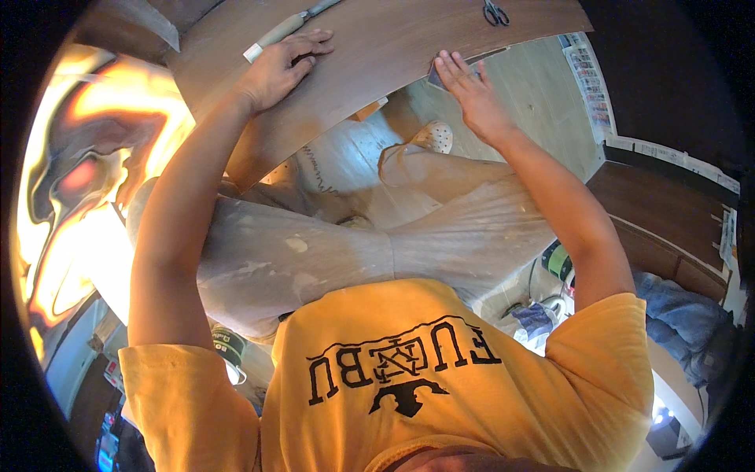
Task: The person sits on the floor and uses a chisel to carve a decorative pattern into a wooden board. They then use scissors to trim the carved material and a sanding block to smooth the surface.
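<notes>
A large brown wooden board point(377, 55) lies across the far side, above my knees. My left hand point(275, 75) rests on its left part, fingers spread and holding nothing. Just beyond those fingers lies a hand tool with a pale wooden handle point(280, 35); its far end leaves the view. My right hand point(474, 94) is at the board's near edge, fingers stretched over a small dark flat piece like sandpaper point(435, 77), pressing it against the edge. The hand hides most of that piece. Dark-handled scissors point(495, 13) lie on the board's far right.
Below the board are a light floor point(543, 102) and a pale clog with holes point(435, 137). Printed paper strips point(590, 86) line a dark panel's edge at right. Dark green cans point(557, 259) stand beside me. Blue cloth point(676, 322) lies at right; a bright glare fills the left.
</notes>
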